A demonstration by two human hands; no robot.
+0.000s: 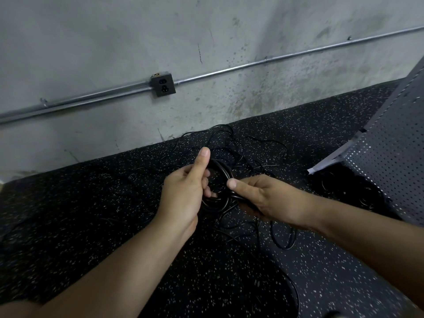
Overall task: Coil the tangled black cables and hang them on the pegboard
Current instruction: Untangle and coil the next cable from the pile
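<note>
Left hand [184, 191] has its fingers curled round a small black coil [226, 169], thumb sticking up. Right hand [263, 198] squeezes the other side of the coil, thumb on top. The coil sits between the two hands. More cables [238, 154] lie in a messy pile on the floor [91, 203] just past the hands. A pegboard [394, 161] leans off beyond the right hand.

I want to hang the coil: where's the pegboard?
Head view, far right: the pegboard stands on the speckled floor, just right of the right hand and the tangled cables.
</note>
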